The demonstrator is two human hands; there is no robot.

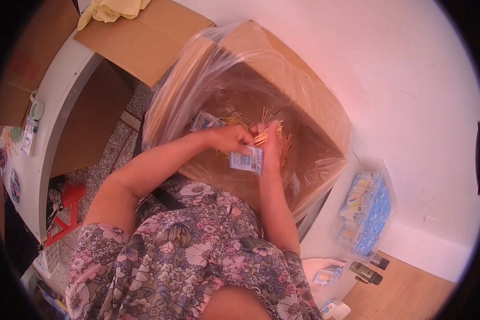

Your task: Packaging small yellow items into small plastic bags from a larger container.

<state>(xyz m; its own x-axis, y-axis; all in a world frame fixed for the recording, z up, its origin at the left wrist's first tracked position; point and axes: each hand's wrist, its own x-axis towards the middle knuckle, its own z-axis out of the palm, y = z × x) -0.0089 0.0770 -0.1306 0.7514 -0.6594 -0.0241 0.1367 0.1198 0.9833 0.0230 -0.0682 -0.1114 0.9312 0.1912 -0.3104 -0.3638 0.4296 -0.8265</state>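
Both my hands are over a cardboard box (282,64) lined with clear plastic. My left hand (232,138) is closed, its thumb and fingers pinching a small flat packet (246,160) of clear film with blue print and toothed edges. Right beside it, my right hand (272,144) curls round a bundle of thin wooden sticks (261,140); its palm side is partly hidden. Beneath the hands, loose thin sticks (287,146) lie in the box. Another blue-and-white packet (205,121) rests there, left of my left hand.
To the right, a stack of filled blue-and-white packets (365,210) lies on a white surface, with a dark small device (366,273) nearer me. On the left stand a white table edge (66,101) and a red metal frame (66,210). A yellow cloth (112,9) lies on cardboard (149,37).
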